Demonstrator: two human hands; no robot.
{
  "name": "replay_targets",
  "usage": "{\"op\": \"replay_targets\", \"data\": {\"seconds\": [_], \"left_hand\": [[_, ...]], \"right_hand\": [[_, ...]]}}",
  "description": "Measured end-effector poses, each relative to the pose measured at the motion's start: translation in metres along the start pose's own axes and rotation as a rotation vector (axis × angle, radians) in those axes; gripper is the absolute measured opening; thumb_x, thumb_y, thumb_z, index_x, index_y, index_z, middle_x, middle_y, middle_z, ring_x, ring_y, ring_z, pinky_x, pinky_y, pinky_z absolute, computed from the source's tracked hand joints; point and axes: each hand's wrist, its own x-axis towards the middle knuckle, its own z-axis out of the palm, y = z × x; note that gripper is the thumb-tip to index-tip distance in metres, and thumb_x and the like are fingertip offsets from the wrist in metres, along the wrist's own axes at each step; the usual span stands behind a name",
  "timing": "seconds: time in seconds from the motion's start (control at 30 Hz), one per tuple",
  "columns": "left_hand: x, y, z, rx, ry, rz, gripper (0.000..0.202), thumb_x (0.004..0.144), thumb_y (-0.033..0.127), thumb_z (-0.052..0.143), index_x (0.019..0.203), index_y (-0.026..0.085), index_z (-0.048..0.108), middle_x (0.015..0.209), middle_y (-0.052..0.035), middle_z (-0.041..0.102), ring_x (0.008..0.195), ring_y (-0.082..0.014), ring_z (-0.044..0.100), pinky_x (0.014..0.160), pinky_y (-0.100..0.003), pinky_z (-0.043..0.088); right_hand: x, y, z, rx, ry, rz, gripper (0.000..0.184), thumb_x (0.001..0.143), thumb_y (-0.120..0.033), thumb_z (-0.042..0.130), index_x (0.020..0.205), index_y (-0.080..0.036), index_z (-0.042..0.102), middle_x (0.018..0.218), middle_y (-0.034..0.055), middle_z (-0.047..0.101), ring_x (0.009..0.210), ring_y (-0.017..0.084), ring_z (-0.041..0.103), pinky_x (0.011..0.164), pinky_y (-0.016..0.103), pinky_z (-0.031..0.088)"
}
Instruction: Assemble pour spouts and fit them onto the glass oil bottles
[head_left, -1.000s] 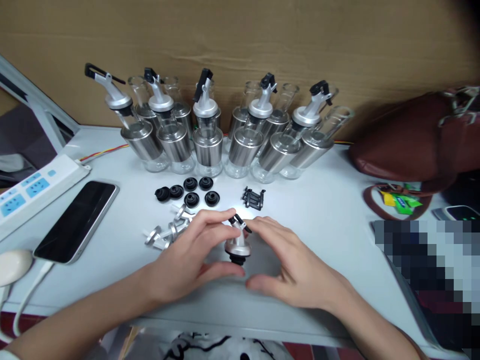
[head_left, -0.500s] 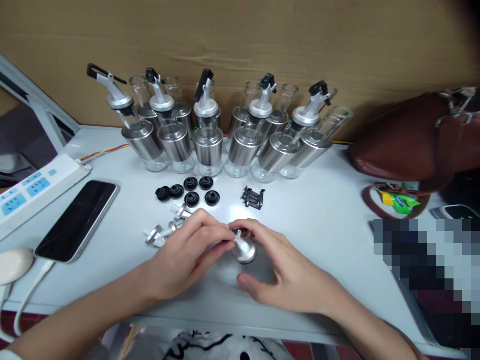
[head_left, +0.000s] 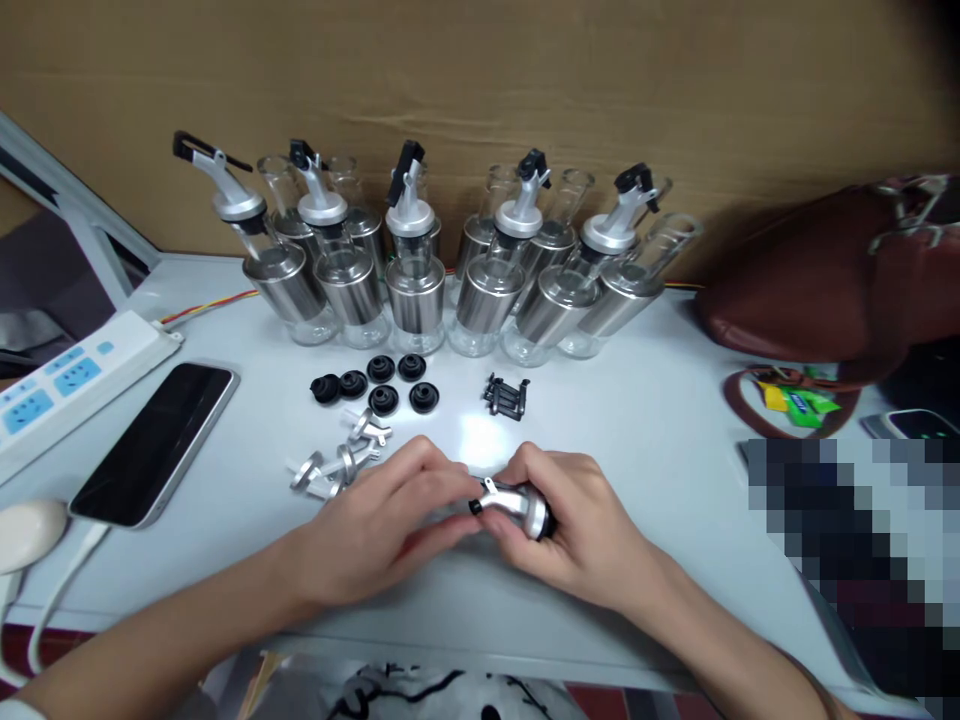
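Observation:
My right hand (head_left: 581, 530) is closed round a silver pour spout (head_left: 517, 503) with a black stopper, held on its side just above the white table (head_left: 660, 420). My left hand (head_left: 390, 520) pinches the black flip cap at the spout's tip. Just left of my left hand lie several loose silver spouts (head_left: 337, 462). Beyond them sit several black rubber stoppers (head_left: 382, 380) and a small pile of black flip caps (head_left: 507, 396).
A row of glass and steel oil bottles (head_left: 416, 290), some fitted with spouts, stands at the back against a cardboard wall. A phone (head_left: 154, 440) and power strip (head_left: 67, 385) lie at left. A brown leather bag (head_left: 825, 275) sits at right.
The spout stood upright on the table between my hands; my right hand has picked it up and turned it on its side, while my left hand stays on its tip.

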Motion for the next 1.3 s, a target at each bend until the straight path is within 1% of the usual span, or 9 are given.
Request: {"op": "replay_targets", "data": {"seconds": [0.13,0.23,0.37,0.47,0.73,0.93,1.07,1.2,1.3], "left_hand": [[0.003,0.001,-0.003,0.001,0.005,-0.013,0.017,0.092,0.022,0.054,0.108,0.019,0.049,0.089,-0.0032,0.060,0.080,-0.0128,0.060,0.069,-0.023,0.051],[0.006,0.002,-0.005,0.093,-0.040,-0.040,0.021,0.092,0.029,0.053,0.107,0.016,0.048,0.089,-0.0044,0.060,0.079,-0.0149,0.057,0.068,-0.026,0.047],[0.010,0.003,-0.004,0.265,-0.120,0.053,0.018,0.093,0.031,0.042,0.087,0.016,0.049,0.072,-0.0019,0.055,0.067,-0.0158,0.049,0.060,-0.029,0.035],[0.010,0.000,-0.002,0.313,-0.151,0.070,0.022,0.094,0.028,0.035,0.077,0.017,0.045,0.065,0.0003,0.049,0.060,-0.0148,0.043,0.058,-0.029,0.029],[0.010,-0.004,-0.005,0.302,-0.209,0.053,0.021,0.095,0.023,0.031,0.079,0.018,0.043,0.069,0.0003,0.048,0.062,-0.0152,0.040,0.066,-0.031,0.027],[0.011,-0.002,-0.006,0.287,-0.259,0.069,0.024,0.096,0.024,0.029,0.077,0.018,0.043,0.069,0.0008,0.047,0.063,-0.0156,0.038,0.068,-0.032,0.026],[0.010,-0.004,-0.005,0.265,-0.277,0.074,0.029,0.098,0.029,0.024,0.079,0.018,0.043,0.068,0.0017,0.047,0.062,-0.0150,0.037,0.068,-0.032,0.026],[0.009,-0.006,-0.005,0.235,-0.247,0.064,0.030,0.098,0.036,0.025,0.080,0.018,0.041,0.067,0.0023,0.046,0.061,-0.0145,0.037,0.067,-0.031,0.026],[0.010,-0.006,-0.005,0.267,-0.246,0.078,0.029,0.098,0.035,0.026,0.078,0.019,0.039,0.066,0.0028,0.046,0.058,-0.0141,0.036,0.066,-0.031,0.027]], "right_hand": [[0.001,0.000,-0.002,-0.028,0.016,-0.066,0.019,0.087,-0.030,0.050,0.072,-0.021,0.042,0.049,-0.0063,0.046,0.041,0.009,0.040,0.042,0.020,0.030],[0.002,0.000,-0.002,-0.031,0.042,-0.116,0.020,0.088,-0.030,0.049,0.071,-0.021,0.043,0.049,-0.0062,0.046,0.040,0.009,0.040,0.042,0.020,0.030],[0.002,0.001,-0.001,-0.018,0.013,-0.147,0.030,0.092,-0.040,0.046,0.069,-0.021,0.044,0.048,-0.0051,0.047,0.040,0.010,0.042,0.043,0.022,0.031],[0.002,0.001,-0.002,0.014,-0.048,-0.145,0.033,0.089,-0.049,0.049,0.076,-0.019,0.050,0.053,-0.0029,0.054,0.044,0.011,0.049,0.045,0.023,0.035],[0.002,0.001,-0.006,0.025,-0.097,-0.107,0.032,0.085,-0.047,0.057,0.093,-0.016,0.055,0.067,0.0010,0.064,0.055,0.013,0.055,0.053,0.023,0.040],[0.003,0.000,-0.006,-0.005,-0.146,-0.082,0.032,0.081,-0.050,0.057,0.079,-0.018,0.049,0.058,-0.0018,0.056,0.049,0.012,0.048,0.050,0.024,0.034],[0.002,-0.003,-0.008,0.000,-0.220,-0.037,0.029,0.079,-0.044,0.057,0.073,-0.021,0.041,0.054,-0.0041,0.050,0.045,0.011,0.042,0.047,0.023,0.030],[0.001,-0.005,-0.008,0.014,-0.240,-0.074,0.026,0.084,-0.039,0.054,0.072,-0.021,0.040,0.055,-0.0043,0.048,0.046,0.011,0.042,0.048,0.022,0.030],[0.001,-0.001,-0.006,0.021,-0.221,-0.123,0.024,0.086,-0.034,0.053,0.070,-0.021,0.041,0.057,-0.0037,0.049,0.049,0.011,0.044,0.050,0.022,0.032]]}}
